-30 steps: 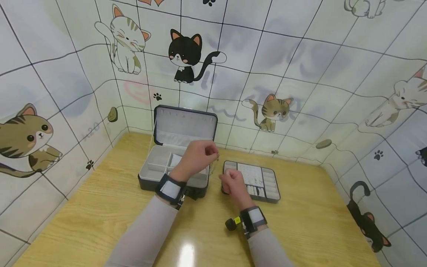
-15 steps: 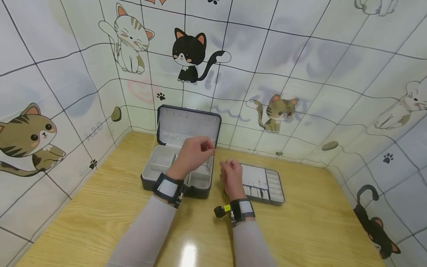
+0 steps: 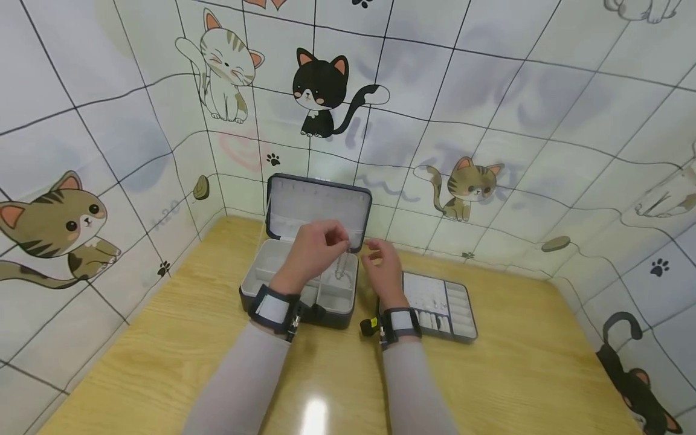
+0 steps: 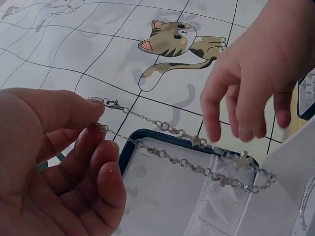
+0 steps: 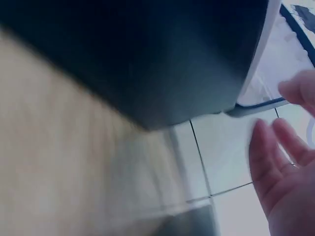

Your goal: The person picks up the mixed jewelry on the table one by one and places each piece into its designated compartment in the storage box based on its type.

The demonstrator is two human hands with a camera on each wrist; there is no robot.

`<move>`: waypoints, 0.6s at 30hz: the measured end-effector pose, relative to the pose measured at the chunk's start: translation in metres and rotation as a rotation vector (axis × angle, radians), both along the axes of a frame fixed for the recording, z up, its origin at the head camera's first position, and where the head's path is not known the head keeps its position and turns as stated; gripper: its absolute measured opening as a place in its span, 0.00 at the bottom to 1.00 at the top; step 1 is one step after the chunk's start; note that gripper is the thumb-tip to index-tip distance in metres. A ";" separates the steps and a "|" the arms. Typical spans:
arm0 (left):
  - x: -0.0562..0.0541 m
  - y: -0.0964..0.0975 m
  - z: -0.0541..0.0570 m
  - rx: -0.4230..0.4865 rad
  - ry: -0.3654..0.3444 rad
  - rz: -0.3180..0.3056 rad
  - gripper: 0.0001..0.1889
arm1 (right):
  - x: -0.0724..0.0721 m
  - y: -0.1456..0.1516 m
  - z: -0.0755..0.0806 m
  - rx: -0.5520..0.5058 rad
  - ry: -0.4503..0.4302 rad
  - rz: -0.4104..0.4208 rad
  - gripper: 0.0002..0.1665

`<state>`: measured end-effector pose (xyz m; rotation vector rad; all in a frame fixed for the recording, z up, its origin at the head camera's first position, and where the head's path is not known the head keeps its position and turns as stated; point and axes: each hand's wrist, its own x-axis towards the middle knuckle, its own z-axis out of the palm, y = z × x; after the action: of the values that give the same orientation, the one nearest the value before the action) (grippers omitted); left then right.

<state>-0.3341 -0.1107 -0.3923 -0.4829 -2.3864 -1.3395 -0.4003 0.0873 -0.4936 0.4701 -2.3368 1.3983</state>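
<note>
Playfully decorated, but whether home or studio cannot be told; rippled, tile-patterned sheeting point(image 3: 402, 72) with cartoon cats point(image 3: 321, 90) rises beyond and either side of the left hand point(image 3: 315, 249) and its grip; below lies a wood-grain tabletop point(image 3: 505, 380).

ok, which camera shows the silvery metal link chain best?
Left wrist: the silvery metal link chain appears large, its small metal clasp distinct, pinched by the left hand. Head shows it small, hanging over the open, dark, pale-lined box; right wrist gives no clear sign of it.

Raised lid point(image 3: 318, 206), obstacle behind the necklace point(image 4: 216, 176)
</note>
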 end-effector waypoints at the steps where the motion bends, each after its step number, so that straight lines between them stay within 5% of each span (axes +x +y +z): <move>1: 0.000 0.000 0.000 -0.002 -0.004 0.000 0.03 | -0.002 0.000 0.001 0.066 0.015 0.007 0.24; 8: 0.002 -0.002 -0.001 0.000 -0.010 0.002 0.02 | -0.014 -0.009 0.006 0.380 0.026 0.071 0.36; 18: 0.001 -0.002 -0.003 -0.003 -0.013 0.001 0.02 | -0.019 -0.027 0.002 0.349 0.010 0.017 0.45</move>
<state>-0.3332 -0.1131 -0.3952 -0.4758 -2.3991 -1.3430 -0.4193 0.0604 -0.4914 0.5908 -2.5822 0.9910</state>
